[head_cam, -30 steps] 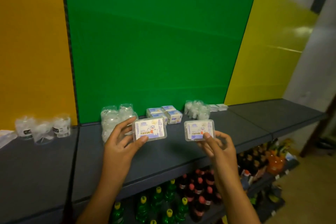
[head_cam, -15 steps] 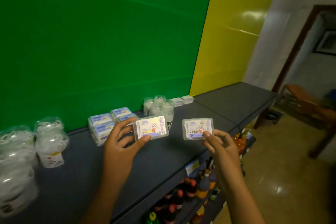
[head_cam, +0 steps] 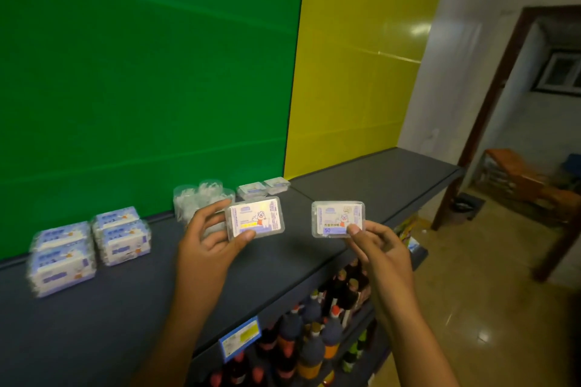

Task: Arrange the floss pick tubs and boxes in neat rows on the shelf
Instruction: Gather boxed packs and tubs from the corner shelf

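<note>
Both hands are raised over the shelf (head_cam: 283, 264), each holding one floss box, label toward the camera. Left hand (head_cam: 207, 242): thumb on the lower edge of left box (head_cam: 255, 218), fingers curled behind its left end. Right hand (head_cam: 380, 248): thumb pinches the lower right corner of right box (head_cam: 338, 219), fingers behind it. The boxes are level with each other and apart, neither touching the shelf.

Versus 0.5 s ago: grips unchanged, boxes at the same height and spacing. View has swung further right; the stacks now sit farther left in frame, and the large tubs seen at far left then are out of view.

On the shelf: two stacks of boxes (head_cam: 91, 248) at left against the green panel (head_cam: 141, 72). A cluster of clear tubs (head_cam: 195, 198) sits behind the left hand, partly hidden by it. Two flat boxes (head_cam: 262, 188) lie just right of the tubs, near the seam with the yellow panel (head_cam: 355, 72).

Below: bottles (head_cam: 314, 333) on a lower shelf, and a price tag (head_cam: 240, 338) on the shelf edge.
</note>
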A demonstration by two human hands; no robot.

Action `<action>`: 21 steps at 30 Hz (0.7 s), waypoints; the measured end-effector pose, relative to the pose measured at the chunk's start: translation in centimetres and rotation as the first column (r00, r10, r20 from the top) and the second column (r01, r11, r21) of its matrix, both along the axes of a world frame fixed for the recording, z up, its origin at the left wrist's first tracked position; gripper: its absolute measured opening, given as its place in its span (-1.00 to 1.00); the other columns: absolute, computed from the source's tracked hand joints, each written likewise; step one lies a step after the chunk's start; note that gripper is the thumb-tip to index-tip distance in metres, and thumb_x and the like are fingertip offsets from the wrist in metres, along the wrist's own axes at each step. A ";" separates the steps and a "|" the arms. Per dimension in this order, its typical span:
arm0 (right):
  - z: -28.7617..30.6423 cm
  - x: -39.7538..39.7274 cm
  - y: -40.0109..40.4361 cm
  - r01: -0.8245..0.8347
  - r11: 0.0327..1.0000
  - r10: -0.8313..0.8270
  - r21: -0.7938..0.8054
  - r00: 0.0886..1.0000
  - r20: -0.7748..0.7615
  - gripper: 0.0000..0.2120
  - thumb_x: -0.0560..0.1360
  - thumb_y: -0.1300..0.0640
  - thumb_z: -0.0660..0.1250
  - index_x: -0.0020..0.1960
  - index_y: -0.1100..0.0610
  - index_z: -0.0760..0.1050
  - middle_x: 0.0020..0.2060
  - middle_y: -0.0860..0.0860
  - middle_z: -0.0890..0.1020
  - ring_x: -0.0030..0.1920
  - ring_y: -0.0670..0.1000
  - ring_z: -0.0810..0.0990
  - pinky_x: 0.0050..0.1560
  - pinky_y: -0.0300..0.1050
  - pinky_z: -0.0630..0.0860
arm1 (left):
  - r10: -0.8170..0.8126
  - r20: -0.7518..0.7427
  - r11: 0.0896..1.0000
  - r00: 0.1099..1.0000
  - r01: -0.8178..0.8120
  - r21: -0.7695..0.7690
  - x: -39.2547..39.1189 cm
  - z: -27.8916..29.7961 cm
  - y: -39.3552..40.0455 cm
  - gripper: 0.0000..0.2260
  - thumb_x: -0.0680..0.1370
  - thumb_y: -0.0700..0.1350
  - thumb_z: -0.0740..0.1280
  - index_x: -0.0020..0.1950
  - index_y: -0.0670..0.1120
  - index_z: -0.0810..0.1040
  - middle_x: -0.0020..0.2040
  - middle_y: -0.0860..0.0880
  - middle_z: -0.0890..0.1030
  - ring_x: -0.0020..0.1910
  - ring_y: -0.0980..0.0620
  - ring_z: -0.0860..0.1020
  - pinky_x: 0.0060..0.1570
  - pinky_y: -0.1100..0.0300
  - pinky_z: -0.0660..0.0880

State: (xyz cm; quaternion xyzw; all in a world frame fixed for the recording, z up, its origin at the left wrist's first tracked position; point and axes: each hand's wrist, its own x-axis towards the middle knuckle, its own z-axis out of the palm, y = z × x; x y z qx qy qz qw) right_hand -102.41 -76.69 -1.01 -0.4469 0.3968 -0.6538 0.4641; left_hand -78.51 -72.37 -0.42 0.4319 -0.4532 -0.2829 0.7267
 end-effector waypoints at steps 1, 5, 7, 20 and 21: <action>0.2 -1.0 -0.9 -0.007 1.000 0.007 -0.006 1.000 -0.012 -0.71 0.44 0.17 0.47 0.10 0.25 0.52 -0.03 0.18 0.71 0.04 0.11 0.70 0.09 -0.05 0.61 | 0.008 0.002 1.000 1.000 -0.008 0.003 -1.0 0.1 -0.7 -0.53 0.36 -0.40 0.46 0.20 -0.08 0.50 0.08 -0.02 0.63 -0.04 0.12 0.66 -0.12 0.37 0.55; 0.1 -4.5 -4.1 -0.030 0.999 0.031 0.011 0.999 -0.028 -0.67 0.43 0.13 0.49 0.12 0.24 0.53 -0.03 0.15 0.71 0.03 0.10 0.70 0.12 0.02 0.57 | 0.056 0.006 0.998 0.998 -0.056 0.030 -4.4 -0.1 -2.9 -0.52 0.37 -0.36 0.47 0.22 -0.07 0.50 0.13 -0.03 0.62 -0.01 0.07 0.66 -0.11 0.34 0.57; -0.4 -5.6 -5.5 -0.049 0.998 0.050 0.025 0.998 -0.038 -0.69 0.43 0.13 0.49 0.11 0.23 0.53 -0.05 0.13 0.72 0.02 0.09 0.70 0.12 0.02 0.57 | 0.090 -0.002 0.995 0.996 -0.089 0.039 -5.8 -0.5 -3.7 -0.52 0.37 -0.38 0.47 0.23 -0.10 0.49 0.13 -0.05 0.62 -0.03 0.08 0.66 -0.12 0.35 0.57; -1.9 -5.1 -16.9 -0.238 0.968 0.240 0.087 0.970 -0.023 -0.71 0.44 0.17 0.47 0.12 0.21 0.54 -0.06 0.12 0.72 0.01 0.09 0.70 0.10 0.00 0.56 | 0.285 0.118 0.937 0.951 -0.303 0.177 -6.9 -1.9 -11.9 -0.54 0.41 -0.34 0.46 0.27 -0.14 0.46 0.09 -0.06 0.58 -0.18 0.41 0.59 -0.26 0.47 0.50; -2.0 -4.7 -18.0 -0.252 0.964 0.255 0.086 0.967 -0.025 -0.71 0.45 0.17 0.46 0.13 0.20 0.54 -0.06 0.11 0.72 0.02 0.08 0.70 0.10 -0.01 0.56 | 0.291 0.124 0.932 0.949 -0.311 0.189 -6.6 -2.0 -12.9 -0.54 0.42 -0.33 0.45 0.28 -0.13 0.46 0.09 -0.06 0.57 -0.19 0.42 0.58 -0.26 0.47 0.50</action>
